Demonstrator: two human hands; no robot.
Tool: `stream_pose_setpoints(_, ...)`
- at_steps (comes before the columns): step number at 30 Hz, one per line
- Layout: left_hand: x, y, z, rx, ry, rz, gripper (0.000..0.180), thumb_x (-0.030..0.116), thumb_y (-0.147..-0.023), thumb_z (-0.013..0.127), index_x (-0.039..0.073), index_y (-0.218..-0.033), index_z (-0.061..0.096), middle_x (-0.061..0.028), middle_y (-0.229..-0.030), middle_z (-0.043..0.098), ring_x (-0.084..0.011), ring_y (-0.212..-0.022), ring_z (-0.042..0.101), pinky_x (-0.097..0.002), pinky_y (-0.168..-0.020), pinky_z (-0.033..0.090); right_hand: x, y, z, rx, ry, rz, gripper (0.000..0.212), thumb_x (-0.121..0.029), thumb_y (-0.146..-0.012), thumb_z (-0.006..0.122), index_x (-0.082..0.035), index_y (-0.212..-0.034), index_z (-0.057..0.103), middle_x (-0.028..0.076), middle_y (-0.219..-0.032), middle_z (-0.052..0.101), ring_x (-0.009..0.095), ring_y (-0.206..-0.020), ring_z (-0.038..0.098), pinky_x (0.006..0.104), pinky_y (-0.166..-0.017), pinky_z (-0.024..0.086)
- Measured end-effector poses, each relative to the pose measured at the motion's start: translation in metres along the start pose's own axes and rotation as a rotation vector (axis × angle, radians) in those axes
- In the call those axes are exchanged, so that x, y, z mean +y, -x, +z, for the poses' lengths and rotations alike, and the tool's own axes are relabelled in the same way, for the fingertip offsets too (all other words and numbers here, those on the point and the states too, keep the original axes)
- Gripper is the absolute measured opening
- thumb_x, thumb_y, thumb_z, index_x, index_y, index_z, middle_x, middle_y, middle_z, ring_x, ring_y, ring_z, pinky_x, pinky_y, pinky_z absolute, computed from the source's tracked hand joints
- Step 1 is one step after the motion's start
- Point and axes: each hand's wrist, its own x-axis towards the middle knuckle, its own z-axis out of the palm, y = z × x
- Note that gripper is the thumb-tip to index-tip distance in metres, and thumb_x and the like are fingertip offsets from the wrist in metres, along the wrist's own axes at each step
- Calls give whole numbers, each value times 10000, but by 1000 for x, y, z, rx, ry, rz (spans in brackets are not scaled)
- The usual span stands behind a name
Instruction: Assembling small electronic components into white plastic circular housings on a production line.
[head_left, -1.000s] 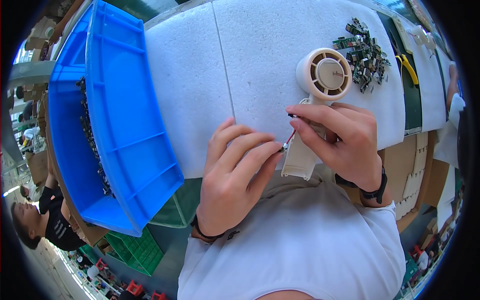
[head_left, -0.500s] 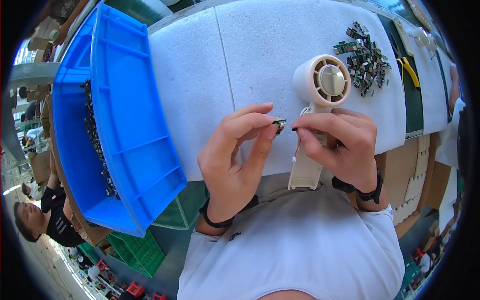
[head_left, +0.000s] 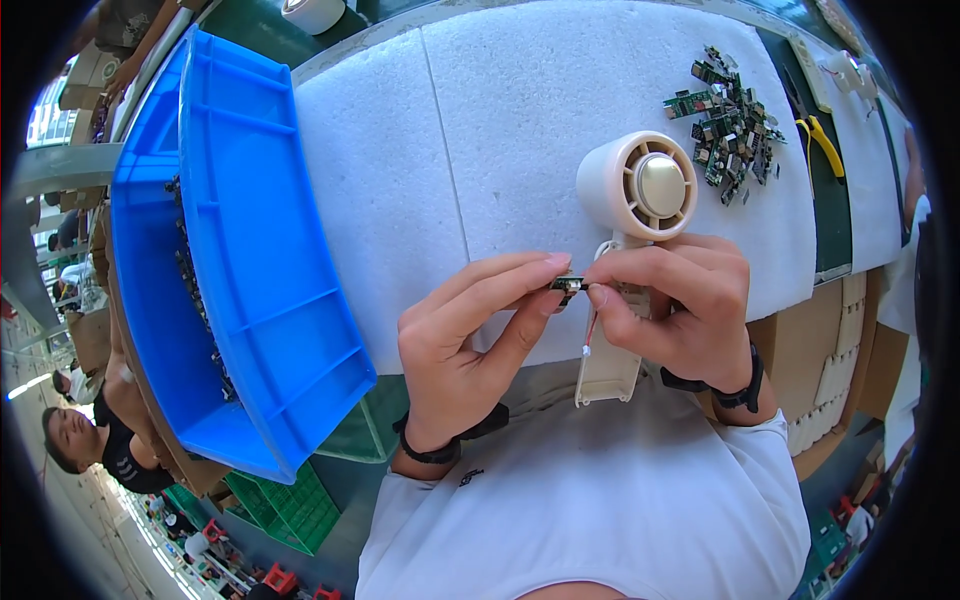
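Observation:
My left hand [head_left: 475, 345] is closed in a pinch on a small green circuit board [head_left: 567, 285] with a metal connector. My right hand [head_left: 685, 305] pinches a small black part at the board's right end; the fingertips mostly cover it, and it seems to touch the board. Under the right hand lies a cream handheld fan [head_left: 610, 190], its round head pointing away and its opened handle shell [head_left: 607, 373] toward me. The right hand's other fingers curl over the handle; whether they grip it is hidden. A thin red wire with a white plug [head_left: 586, 350] hangs beside the shell.
White foam sheeting [head_left: 380, 170] covers the table. A pile of circuit boards [head_left: 735, 135] lies at the far right, near yellow-handled pliers [head_left: 825, 148]. A blue bin [head_left: 265, 250] holding more boards stands left. Below right is a carton [head_left: 800, 350] of cream parts. A person [head_left: 110, 440] is at far left.
My hands have come together, so the board now meets the black part in my right fingers. The fan and table sit slightly lower in the picture.

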Motion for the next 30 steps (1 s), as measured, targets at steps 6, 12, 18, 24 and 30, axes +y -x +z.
stream_pose_setpoints(6,2,-3,-2,-8,-21,5,278,-127,-846,681,-56,-1114,704,-213,-1114,685,-229,-948,699,-305,-785,606,2,1,1,0,-7,-22,156,-43,-704,763,-72,-854,730,9,-627,631,82,-429,481,241,-430,347)
stream_pose_setpoints(12,1,-3,-3,-53,-75,49,300,-152,-827,680,-23,-1094,723,-206,-1088,693,-230,-952,700,-297,-778,599,3,2,0,-5,-33,-28,169,-41,-712,780,-73,-871,734,18,-659,663,74,-433,485,233,-428,341)
stream_pose_setpoints(18,2,-6,-9,-117,59,10,317,-174,-816,671,-8,-1079,735,-211,-1072,696,-234,-937,705,-294,-769,591,6,6,-10,-70,-205,74,182,-43,-728,821,-73,-888,741,23,-699,692,62,-444,493,219,-437,342)
stream_pose_setpoints(24,9,-9,-12,-214,197,-137,325,-183,-809,670,-5,-1071,741,-212,-1038,694,-235,-901,709,-296,-750,587,9,8,-12,-99,-286,68,203,-39,-731,836,-68,-907,740,35,-722,700,54,-453,497,210,-449,345)
stream_pose_setpoints(30,3,-7,-10,-172,193,-116,395,-174,-783,690,43,-1108,750,-141,-998,715,-195,-883,708,-272,-745,568,8,6,-10,-101,-278,105,205,-45,-740,833,-72,-921,740,29,-706,686,60,-461,499,220,-449,348)
